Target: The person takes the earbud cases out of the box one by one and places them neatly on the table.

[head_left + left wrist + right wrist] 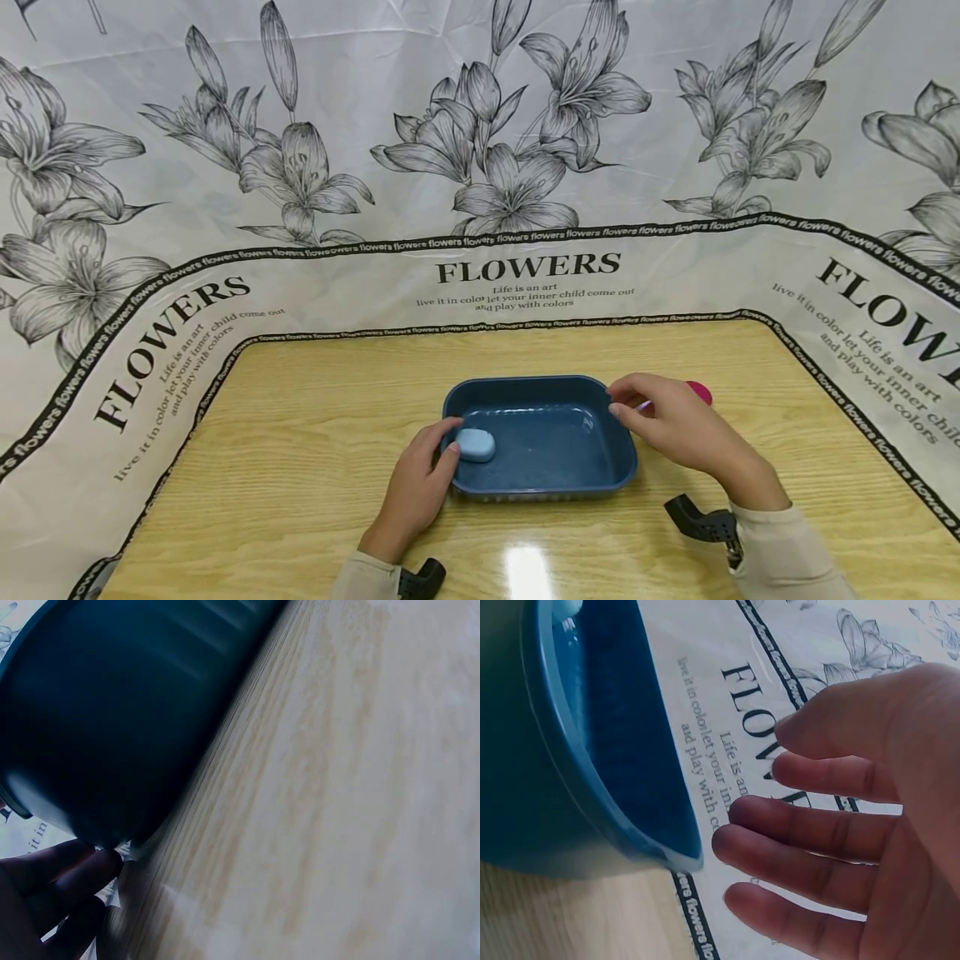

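Note:
A dark blue rectangular plastic basin (pixel 540 477) with rounded corners sits on the table. Inside, by its left wall, lies a small light-blue rounded block (pixel 476 445), like a bar of soap. My left hand (pixel 420 475) holds the basin's left rim, with thumb and index finger at the edge; the left wrist view has other fingers (pixel 75 881) against the outer wall. Beside the right rim is my right hand (pixel 675 421). Its fingers (pixel 795 859) are loosely spread and hold nothing, with a gap to the basin in the right wrist view.
Behind my right hand a magenta round thing (pixel 701 392) shows partly, and a bit of purple (pixel 643 406) peeks between the fingers. The wood-grain table (pixel 315 433) is bordered by a white flower-print cloth (pixel 352 292) at the back and sides.

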The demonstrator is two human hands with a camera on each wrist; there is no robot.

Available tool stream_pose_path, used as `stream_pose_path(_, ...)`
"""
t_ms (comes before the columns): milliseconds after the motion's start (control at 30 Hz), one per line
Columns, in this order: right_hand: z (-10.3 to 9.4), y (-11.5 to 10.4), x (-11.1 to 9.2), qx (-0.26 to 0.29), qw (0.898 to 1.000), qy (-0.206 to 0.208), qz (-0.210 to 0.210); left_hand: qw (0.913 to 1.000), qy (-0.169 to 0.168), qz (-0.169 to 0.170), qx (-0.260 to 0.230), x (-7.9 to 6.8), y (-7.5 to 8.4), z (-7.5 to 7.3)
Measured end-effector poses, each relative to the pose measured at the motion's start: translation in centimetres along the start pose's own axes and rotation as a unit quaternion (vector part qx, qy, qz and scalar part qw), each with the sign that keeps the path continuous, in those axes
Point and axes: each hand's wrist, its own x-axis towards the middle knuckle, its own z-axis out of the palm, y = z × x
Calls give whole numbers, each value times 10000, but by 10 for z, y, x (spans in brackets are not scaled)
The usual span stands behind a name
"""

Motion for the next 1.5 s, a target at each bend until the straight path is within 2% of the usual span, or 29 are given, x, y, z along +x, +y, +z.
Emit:
stream_pose_path(500, 17, -14, 3, 21, 9997, -121, -218, 10000, -62, -56, -35, 3, 2, 1)
stream_pose_path(900, 33, -18, 13, 316, 9967, -679, -323, 9998, -31, -183, -3, 1, 1, -1)
stream_pose_path(1133, 30, -25, 25, 127, 9942, -917, -544, 10000, 44, 57, 18, 1, -2, 2)
stream_pose_path(1367, 26, -33, 37, -175, 9910, -1111, -722, 9998, 73, -196, 39, -3, -4, 0)
stream_pose_path(1500, 23, -36, 47, -345, 9867, -1367, -814, 9999, 41, -80, 56, -1, -3, 0)
